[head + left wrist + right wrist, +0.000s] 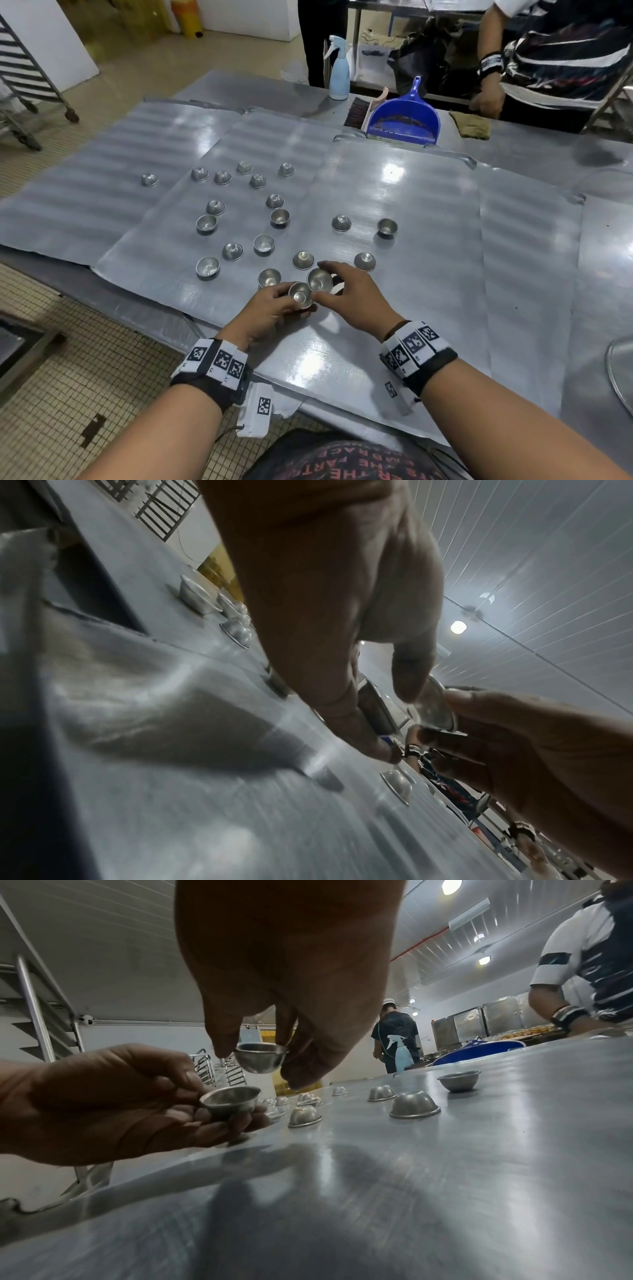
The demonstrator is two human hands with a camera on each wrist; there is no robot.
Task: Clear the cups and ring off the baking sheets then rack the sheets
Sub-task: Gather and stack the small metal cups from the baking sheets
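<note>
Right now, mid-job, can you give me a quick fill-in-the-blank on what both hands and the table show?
1. Each hand holds one small metal ____.
2. The right hand holds its cup ____ the cup in the left hand, apart from it.
3. Both held cups have their open mouths facing ____.
4. Beside the spray bottle at the far edge lies a dustpan coloured ____.

Missing words: cup; above; up; blue
</note>
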